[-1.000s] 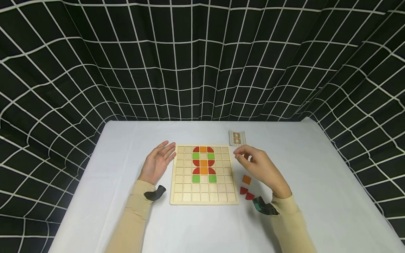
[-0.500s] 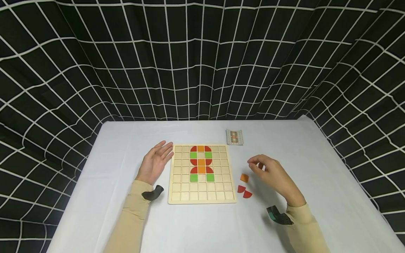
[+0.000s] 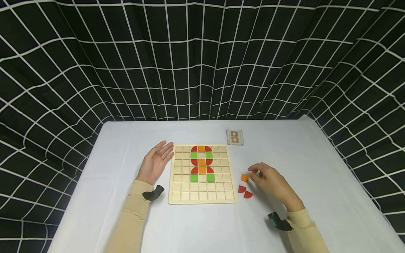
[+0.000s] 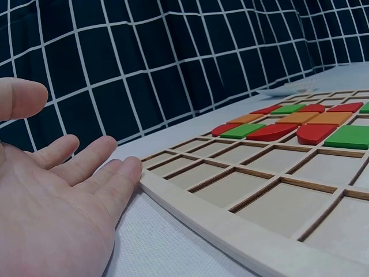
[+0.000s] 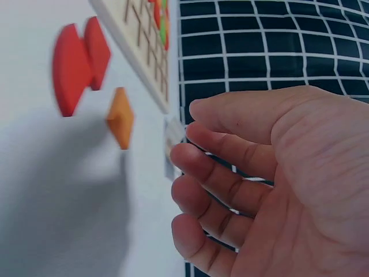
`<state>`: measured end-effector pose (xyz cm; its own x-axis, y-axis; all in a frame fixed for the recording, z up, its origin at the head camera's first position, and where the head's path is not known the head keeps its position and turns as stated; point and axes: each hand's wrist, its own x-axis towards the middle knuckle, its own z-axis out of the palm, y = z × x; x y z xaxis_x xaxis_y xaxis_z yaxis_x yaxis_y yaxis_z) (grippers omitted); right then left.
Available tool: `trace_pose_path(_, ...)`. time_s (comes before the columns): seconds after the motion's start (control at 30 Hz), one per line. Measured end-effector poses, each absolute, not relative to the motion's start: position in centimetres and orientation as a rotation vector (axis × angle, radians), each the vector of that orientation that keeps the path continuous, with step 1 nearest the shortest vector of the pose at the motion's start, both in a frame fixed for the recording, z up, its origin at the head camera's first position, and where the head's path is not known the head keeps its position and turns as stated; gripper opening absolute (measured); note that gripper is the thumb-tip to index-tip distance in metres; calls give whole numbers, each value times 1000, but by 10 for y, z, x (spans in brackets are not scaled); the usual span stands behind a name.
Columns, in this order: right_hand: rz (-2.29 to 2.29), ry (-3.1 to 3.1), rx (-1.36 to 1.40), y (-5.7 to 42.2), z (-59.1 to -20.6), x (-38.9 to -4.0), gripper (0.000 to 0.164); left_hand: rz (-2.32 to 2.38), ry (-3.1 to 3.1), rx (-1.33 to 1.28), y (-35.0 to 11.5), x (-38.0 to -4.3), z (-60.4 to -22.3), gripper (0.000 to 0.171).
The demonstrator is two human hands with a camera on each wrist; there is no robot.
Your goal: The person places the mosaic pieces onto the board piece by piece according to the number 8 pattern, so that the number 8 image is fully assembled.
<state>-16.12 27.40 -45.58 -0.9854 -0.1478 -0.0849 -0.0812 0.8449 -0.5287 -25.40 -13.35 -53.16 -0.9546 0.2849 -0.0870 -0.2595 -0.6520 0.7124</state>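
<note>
A wooden grid board point(image 3: 185, 188) lies on the white table, with red quarter-round, orange square and green square tiles set in its middle columns. My left hand point(image 3: 155, 163) rests palm up at the board's left edge, its fingertips by the rim and nothing in it. To the right of the board, my right hand point(image 3: 269, 179) hovers beside a loose orange square tile point(image 3: 245, 177). Its fingers are loosely bent, and the right wrist view shows nothing between thumb and fingers. Two red quarter-round tiles point(image 3: 242, 189) lie just nearer to me than the orange one.
A small pattern card point(image 3: 235, 137) lies beyond the board's far right corner. Black curtains with a white grid point(image 3: 202, 59) surround the table point(image 3: 126, 137) at the back and sides. A dark wrist-camera mount point(image 3: 153, 193) juts from the left sleeve; another sits at the right.
My right hand has drawn back from the board's upper right edge, moving right and toward me, then lowered beside the orange tile. The left hand keeps its place by the board.
</note>
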Motion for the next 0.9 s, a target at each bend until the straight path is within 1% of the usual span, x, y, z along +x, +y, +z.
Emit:
trace_pose_path(0.2, -859, 2860, -216, 274, -465, -151, 20, 2616, 1102, 39, -133, -255, -532, 57)
trace_pose_path(0.43, -896, 2778, -301, 267, -471, -141, 24, 2622, 1078, 33, -133, -255, -534, 58)
trace_pose_path(0.6, -842, 2803, -345, 264, -476, -139, 23, 2626, 1079, 31, -133, -255, -536, 57)
trace_pose_path(0.9, -735, 2805, -311, 257, -479, -137, 25, 2628, 1079, 44, -133, -255, -535, 57)
